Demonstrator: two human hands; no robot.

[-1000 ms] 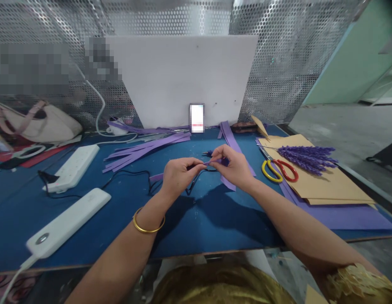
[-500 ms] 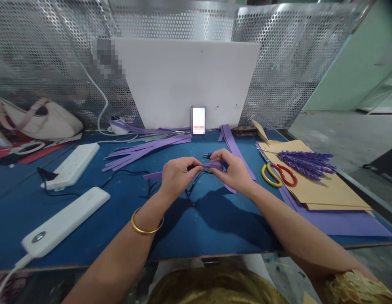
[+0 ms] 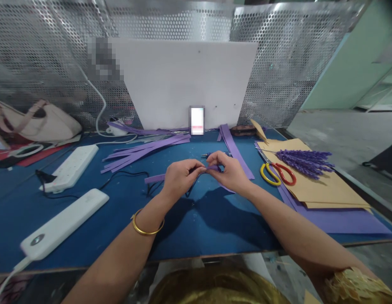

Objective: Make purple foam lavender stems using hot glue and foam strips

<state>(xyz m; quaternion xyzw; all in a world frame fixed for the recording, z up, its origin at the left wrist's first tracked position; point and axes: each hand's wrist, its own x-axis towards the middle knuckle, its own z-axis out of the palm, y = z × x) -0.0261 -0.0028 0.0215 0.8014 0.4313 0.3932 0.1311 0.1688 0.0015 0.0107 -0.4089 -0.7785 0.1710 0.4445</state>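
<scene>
Both hands are together over the middle of the blue table. A purple paper strip runs between them, its one end sticking out left of my left hand. The left fingertips and thumb pinch the strip, touching the fingers of my right hand. My right hand is closed on the same strip, thumb and forefinger pressed near the left fingertips; part of the strip shows inside its curled fingers. Behind the right hand lies a dark blue tool with a metal tip, mostly hidden.
Loose purple strips lie at the back left, more behind my right hand. Scissors, purple flower sprigs and tan sheets are at right. A power strip and white power bank sit left. A phone stands behind.
My hands have drawn closer together, with the fingertips now meeting on the strip. The left hand has shifted slightly right, and less of the strip shows between them.
</scene>
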